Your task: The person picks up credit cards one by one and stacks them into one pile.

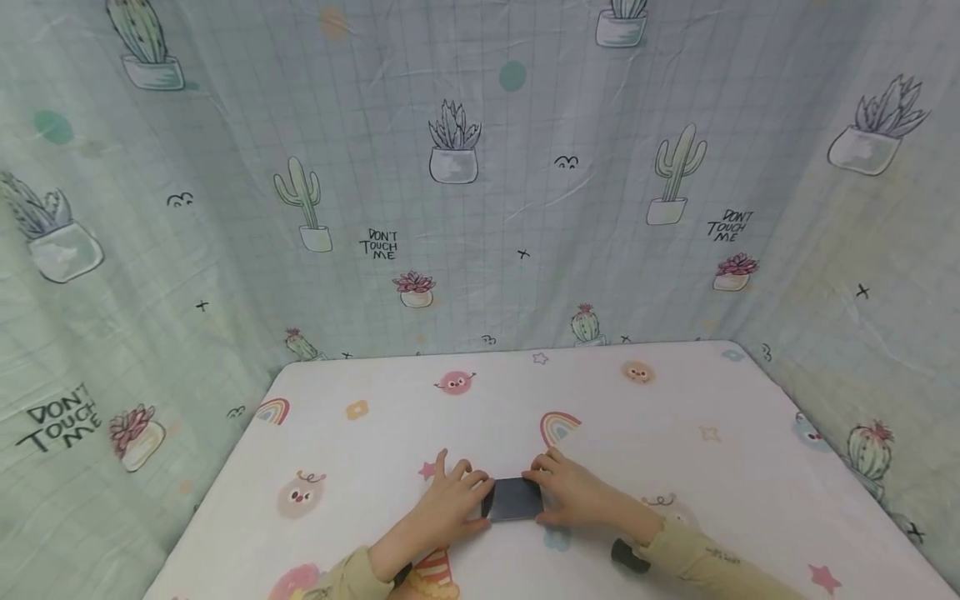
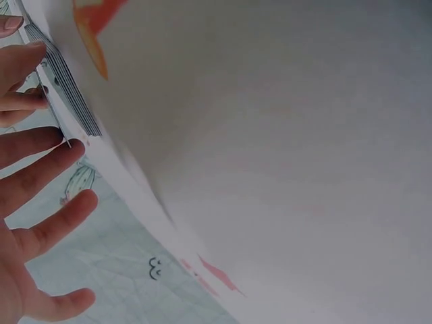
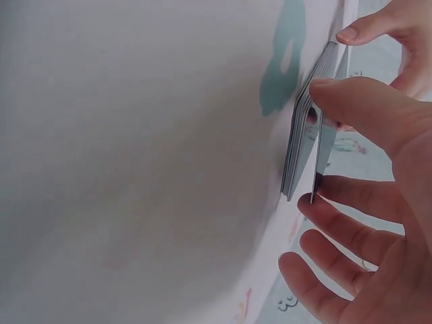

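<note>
Between my two hands, in the head view, lies a dark rectangular card (image 1: 516, 500). My left hand (image 1: 450, 502) holds it at the left end, thumb on the near edge and fingertips on the far edge. On the right end, my right hand (image 1: 576, 493) grips it the same way. Both wrist views show a stack of thin cards (image 2: 73, 91) on the table under the hands. In the right wrist view one card (image 3: 325, 152) is tilted up off the stack, its far edge at the fingertips and its near edge by the thumb.
A white tablecloth (image 1: 390, 450) printed with rainbows, stars and smiling faces covers the table. Curtains (image 1: 517, 208) with cactus prints stand behind it and at both sides. Dark bands (image 1: 630, 557) sit at the wrists, below the sleeves (image 1: 701, 558).
</note>
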The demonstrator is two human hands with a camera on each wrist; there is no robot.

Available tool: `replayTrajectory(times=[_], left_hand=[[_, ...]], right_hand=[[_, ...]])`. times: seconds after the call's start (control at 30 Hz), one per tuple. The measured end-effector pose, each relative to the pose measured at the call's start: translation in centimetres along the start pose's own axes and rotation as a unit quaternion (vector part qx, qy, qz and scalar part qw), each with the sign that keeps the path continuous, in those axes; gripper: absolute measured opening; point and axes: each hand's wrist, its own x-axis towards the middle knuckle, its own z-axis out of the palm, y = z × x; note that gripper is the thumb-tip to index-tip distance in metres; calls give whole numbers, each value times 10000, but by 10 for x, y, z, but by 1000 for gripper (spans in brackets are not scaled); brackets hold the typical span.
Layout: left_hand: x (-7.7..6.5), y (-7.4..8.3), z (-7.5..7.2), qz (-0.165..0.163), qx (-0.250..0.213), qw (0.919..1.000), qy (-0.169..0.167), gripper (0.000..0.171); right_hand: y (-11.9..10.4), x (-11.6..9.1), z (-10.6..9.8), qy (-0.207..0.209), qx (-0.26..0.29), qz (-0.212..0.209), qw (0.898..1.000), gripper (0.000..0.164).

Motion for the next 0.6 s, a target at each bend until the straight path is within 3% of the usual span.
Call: replayTrajectory(times=[0.33,0.6], left_hand=[[0,1,-1,-95,-63,9995,-308,52],[1,1,0,-69,-15,9995,-319,51]], right_hand=[[-2,2,1,-244,-72,157,9996,57],[-1,2,4,-101,-99,104,9998,56]])
